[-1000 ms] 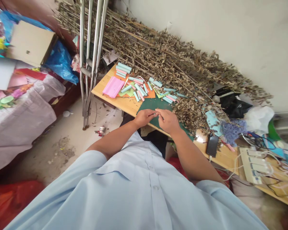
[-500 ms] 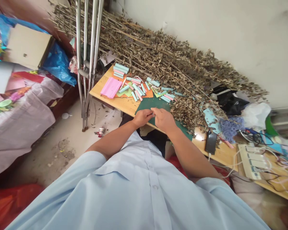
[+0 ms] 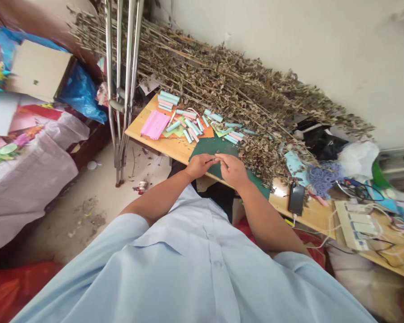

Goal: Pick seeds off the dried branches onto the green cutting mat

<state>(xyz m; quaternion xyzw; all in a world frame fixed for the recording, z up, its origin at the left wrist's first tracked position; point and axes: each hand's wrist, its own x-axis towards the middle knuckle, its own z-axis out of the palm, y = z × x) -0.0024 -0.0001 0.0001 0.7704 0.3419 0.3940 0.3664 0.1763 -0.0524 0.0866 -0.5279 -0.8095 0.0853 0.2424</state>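
My left hand [image 3: 200,165] and my right hand [image 3: 232,169] meet at the fingertips over the near edge of a green mat [image 3: 207,146]. Both are closed in a pinch; whatever lies between the fingers is too small or hidden to name. Beyond them, blue and pink paper rolls [image 3: 192,126] lie in a loose heap on orange and green sheets. A pink stack of paper [image 3: 155,124] rests at the table's left end. Dry crumbled leaves [image 3: 262,159] cover the mat's right part, close to my right hand.
Dried leafy stalks [image 3: 222,80] are piled along the wall behind. Metal crutches [image 3: 121,98] stand at the table's left end. To the right lie a black phone [image 3: 296,198] on a cable, a power strip [image 3: 352,225] and tangled purple yarn [image 3: 325,177].
My right hand has turned slightly, and its fingers now stretch further toward the left fingertips. The left hand stays almost in place. The view has shifted a little.
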